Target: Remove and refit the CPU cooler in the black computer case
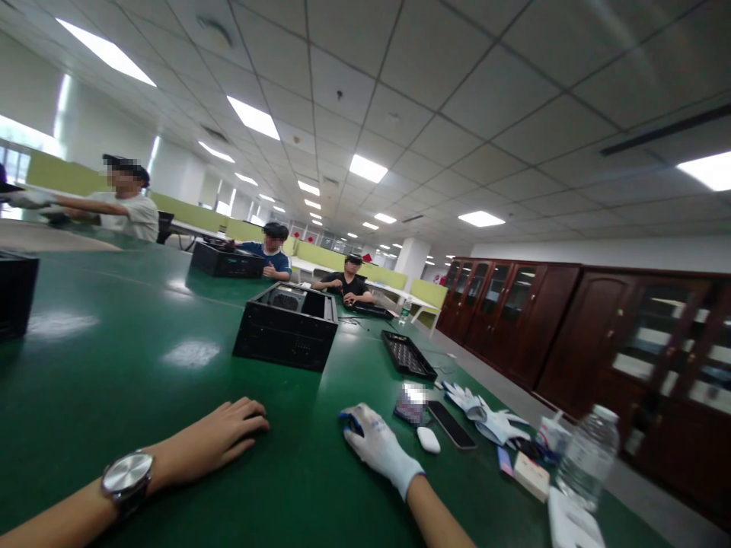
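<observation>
My left hand point(220, 441), bare and with a watch point(126, 473) on the wrist, rests palm down on the green table point(274, 495). Its fingers are stretched out and hold nothing. To the right, my right hand point(374, 445) wears a white glove with blue on the finger side. Its fingers curl inward above the tabletop, and whatever is inside them, if anything, is hidden. A black computer case point(288, 327) stands ahead, beyond both hands. Close to the right of the gloved hand lie a white earbud case point(428, 440) and a dark phone point(451, 424).
A black perforated tray point(408, 355), loose gloves point(485, 415), a small box point(531, 477) and a water bottle point(588, 457) line the right side. Another black case point(17, 293) cuts the left edge. Several people sit around the table, one behind a further case point(225, 260).
</observation>
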`<state>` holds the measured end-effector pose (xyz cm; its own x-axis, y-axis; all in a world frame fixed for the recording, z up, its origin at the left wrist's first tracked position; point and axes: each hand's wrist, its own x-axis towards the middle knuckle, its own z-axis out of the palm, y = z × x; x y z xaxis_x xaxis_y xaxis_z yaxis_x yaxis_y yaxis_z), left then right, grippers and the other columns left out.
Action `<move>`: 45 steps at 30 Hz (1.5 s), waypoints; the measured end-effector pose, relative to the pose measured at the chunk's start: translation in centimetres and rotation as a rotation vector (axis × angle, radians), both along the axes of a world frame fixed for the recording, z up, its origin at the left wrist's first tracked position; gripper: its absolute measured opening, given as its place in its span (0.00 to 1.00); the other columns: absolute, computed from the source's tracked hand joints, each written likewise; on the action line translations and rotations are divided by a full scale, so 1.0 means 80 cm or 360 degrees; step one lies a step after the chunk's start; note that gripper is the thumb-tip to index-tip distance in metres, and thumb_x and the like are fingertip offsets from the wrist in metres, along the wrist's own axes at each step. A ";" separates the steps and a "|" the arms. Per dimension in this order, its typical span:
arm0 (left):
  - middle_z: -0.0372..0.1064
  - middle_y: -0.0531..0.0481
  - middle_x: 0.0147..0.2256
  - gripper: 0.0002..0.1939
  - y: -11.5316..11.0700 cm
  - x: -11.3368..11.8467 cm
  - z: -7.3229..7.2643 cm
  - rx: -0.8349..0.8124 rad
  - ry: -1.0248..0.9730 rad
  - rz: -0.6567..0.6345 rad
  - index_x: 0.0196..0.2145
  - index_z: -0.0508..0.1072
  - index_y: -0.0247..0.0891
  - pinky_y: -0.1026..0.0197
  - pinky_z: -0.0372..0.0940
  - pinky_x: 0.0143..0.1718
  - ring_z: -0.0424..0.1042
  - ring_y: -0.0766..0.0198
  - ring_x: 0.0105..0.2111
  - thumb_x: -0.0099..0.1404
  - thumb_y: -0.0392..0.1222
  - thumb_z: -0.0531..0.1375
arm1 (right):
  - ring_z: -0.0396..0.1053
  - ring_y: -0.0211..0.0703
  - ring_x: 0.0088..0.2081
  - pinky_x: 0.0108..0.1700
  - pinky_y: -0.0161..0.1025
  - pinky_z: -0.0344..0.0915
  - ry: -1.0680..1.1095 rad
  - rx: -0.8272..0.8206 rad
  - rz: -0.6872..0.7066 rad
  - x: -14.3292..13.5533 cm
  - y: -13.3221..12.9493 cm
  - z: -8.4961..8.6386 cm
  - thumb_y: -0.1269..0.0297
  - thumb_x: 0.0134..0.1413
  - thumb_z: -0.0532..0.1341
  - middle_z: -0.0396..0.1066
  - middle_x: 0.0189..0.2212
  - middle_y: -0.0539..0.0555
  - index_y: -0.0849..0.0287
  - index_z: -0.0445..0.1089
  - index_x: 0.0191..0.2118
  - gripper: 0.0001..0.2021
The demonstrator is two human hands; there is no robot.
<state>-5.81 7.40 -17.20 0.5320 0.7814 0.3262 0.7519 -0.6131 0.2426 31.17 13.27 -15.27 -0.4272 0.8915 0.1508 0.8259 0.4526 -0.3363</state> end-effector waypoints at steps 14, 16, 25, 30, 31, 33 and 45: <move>0.65 0.44 0.64 0.19 -0.007 0.000 0.010 -0.0186 0.0064 0.0026 0.61 0.71 0.53 0.35 0.59 0.67 0.66 0.45 0.64 0.78 0.42 0.52 | 0.65 0.54 0.66 0.70 0.47 0.57 -0.0070 0.0016 0.0081 0.000 -0.002 0.008 0.57 0.68 0.58 0.67 0.64 0.60 0.53 0.71 0.63 0.22; 0.64 0.44 0.64 0.19 -0.008 0.000 0.011 -0.0197 0.0072 0.0029 0.62 0.71 0.52 0.35 0.59 0.67 0.65 0.45 0.64 0.78 0.42 0.52 | 0.65 0.54 0.65 0.69 0.47 0.57 -0.0068 0.0008 0.0084 0.000 -0.002 0.007 0.56 0.68 0.58 0.67 0.64 0.60 0.53 0.71 0.64 0.22; 0.65 0.44 0.64 0.19 -0.006 -0.002 0.012 -0.0205 0.0084 0.0002 0.62 0.71 0.53 0.35 0.59 0.67 0.65 0.45 0.64 0.78 0.44 0.51 | 0.63 0.55 0.68 0.70 0.47 0.56 -0.0088 0.0007 0.0084 0.001 0.001 0.004 0.58 0.67 0.58 0.66 0.65 0.61 0.53 0.71 0.64 0.22; 0.65 0.44 0.64 0.19 -0.008 -0.001 0.015 -0.0191 0.0080 -0.0012 0.62 0.71 0.53 0.36 0.59 0.67 0.66 0.45 0.63 0.78 0.43 0.52 | 0.63 0.55 0.68 0.70 0.48 0.56 -0.0094 0.0000 0.0064 0.000 -0.003 0.007 0.57 0.67 0.58 0.65 0.66 0.60 0.52 0.70 0.64 0.22; 0.66 0.44 0.64 0.19 -0.009 -0.001 0.016 -0.0187 0.0077 -0.0013 0.62 0.71 0.53 0.36 0.60 0.66 0.67 0.45 0.63 0.78 0.43 0.52 | 0.63 0.56 0.67 0.70 0.48 0.56 -0.0094 0.0003 0.0070 0.000 -0.004 0.007 0.57 0.67 0.58 0.65 0.66 0.60 0.52 0.70 0.64 0.23; 0.66 0.43 0.63 0.19 -0.009 -0.001 0.016 -0.0178 0.0071 -0.0014 0.62 0.72 0.52 0.36 0.61 0.66 0.67 0.44 0.63 0.77 0.43 0.53 | 0.64 0.56 0.67 0.70 0.48 0.56 -0.0093 0.0018 0.0090 0.000 -0.005 0.008 0.57 0.67 0.58 0.66 0.65 0.61 0.53 0.70 0.64 0.22; 0.68 0.44 0.62 0.19 -0.010 -0.002 0.014 -0.0122 0.0012 -0.0023 0.61 0.73 0.54 0.37 0.64 0.64 0.69 0.44 0.61 0.76 0.42 0.55 | 0.64 0.53 0.66 0.70 0.45 0.56 -0.0114 0.0016 0.0085 0.000 -0.008 0.011 0.57 0.68 0.57 0.66 0.66 0.59 0.52 0.70 0.64 0.22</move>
